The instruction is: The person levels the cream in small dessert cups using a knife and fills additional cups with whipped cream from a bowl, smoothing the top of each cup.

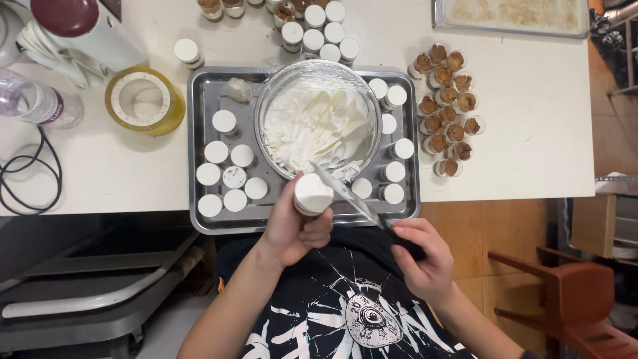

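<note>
My left hand (pixel 292 229) has its grip closed round a small clear plastic cup filled to the rim with white cream (pixel 312 194), held upright just over the near edge of the rectangular steel tray (pixel 199 219); my right hand (pixel 422 262) is wrapped tight on the dark handle of a long flat metal spatula (pixel 345 193), whose blade slants up and left until its tip sits at the cup's rim, touching the cream as far as I can tell from this angle; behind the cup, in the middle of the tray, stands a large round glass bowl of whipped white cream (pixel 318 119), with cling film loose about its rim; small cream-topped cups (pixel 226 173) stand in a cluster on the tray's left side, and more stand in a line down its right side (pixel 393 149); off the tray to the right, on the white worktop (pixel 531 133), sits a tight group of small cups with brown crumb tops (pixel 446 110); to the left lie a yellow-sided roll of tape (pixel 144 100) and a clear plastic bottle (pixel 36 103); beyond the bowl stand further white-topped cups (pixel 322 33).
</note>
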